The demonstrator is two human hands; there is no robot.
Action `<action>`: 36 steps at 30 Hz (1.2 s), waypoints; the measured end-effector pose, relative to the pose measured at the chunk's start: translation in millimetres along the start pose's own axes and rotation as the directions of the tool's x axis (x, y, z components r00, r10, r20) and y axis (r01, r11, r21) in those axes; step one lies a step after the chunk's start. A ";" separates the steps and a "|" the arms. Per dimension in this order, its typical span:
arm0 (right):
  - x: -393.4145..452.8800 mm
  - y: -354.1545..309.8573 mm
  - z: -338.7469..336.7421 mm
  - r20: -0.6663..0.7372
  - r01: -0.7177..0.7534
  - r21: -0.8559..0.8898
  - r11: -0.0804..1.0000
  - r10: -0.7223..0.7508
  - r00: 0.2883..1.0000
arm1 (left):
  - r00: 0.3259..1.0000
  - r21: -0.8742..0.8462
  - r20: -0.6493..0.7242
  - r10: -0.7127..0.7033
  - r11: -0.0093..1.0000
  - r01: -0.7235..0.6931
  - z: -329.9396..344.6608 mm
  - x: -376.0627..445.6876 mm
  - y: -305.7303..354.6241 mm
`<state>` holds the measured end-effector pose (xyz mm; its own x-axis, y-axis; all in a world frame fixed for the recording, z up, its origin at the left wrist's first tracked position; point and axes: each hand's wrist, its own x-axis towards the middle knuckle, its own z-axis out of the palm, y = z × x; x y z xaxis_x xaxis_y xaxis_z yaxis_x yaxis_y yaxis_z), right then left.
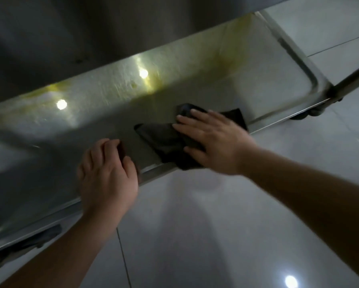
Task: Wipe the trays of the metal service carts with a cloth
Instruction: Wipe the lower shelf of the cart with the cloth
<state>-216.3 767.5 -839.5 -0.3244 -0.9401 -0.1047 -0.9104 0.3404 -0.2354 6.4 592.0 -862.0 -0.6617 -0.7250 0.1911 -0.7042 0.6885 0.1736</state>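
Down low at the cart now, and the right hand (214,142) lies flat on the dark cloth (164,140), fingers (186,118) straight and spread wide, pressing it onto the lower tray (195,80) close to the near rim. The cloth is bunched, one corner poking out past the hand toward the tray's right end, another fold hanging over the front lip. The left hand (108,173) sits just beside it on the same rim, fingers curled over the edge; it looks to be steadying the cart, though whether it truly grips or only rests there, I cannot tell through the blur.

Look at that tray: a yellowish film streaks across the far side and up toward the right corner, with ceiling lights glaring off the steel. That is where the work lies, I'd say. The upper shelf (91,34) hangs dark over the back half, so the reach goes under it.

To do this pass well, keep the palm flat and the pressure even, and drive the cloth in long overlapping strokes from the far wall back to the near lip, so the residue is dragged out and not smeared around. Work into the rounded corner by the cart's leg (353,80), where grime tends to collect. Refold to a clean face once the cloth loads up. The left hand should brace firmly; there are castors (315,112) on a glossy tiled floor (195,225), and a hard push may roll the cart away.
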 end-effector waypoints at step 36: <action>110.2 30.5 -27.0 -0.151 -0.585 0.187 0.789 0.611 0.777 | 0.999 0.082 0.011 0.035 0.996 -0.036 0.4 -5.1 -1.4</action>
<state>-286.8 673.8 -832.1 -0.8474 -0.5251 -0.0791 -0.4809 0.8220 -0.3049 10.6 594.7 -863.6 -0.6887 -0.7007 0.1864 -0.6989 0.7100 0.0868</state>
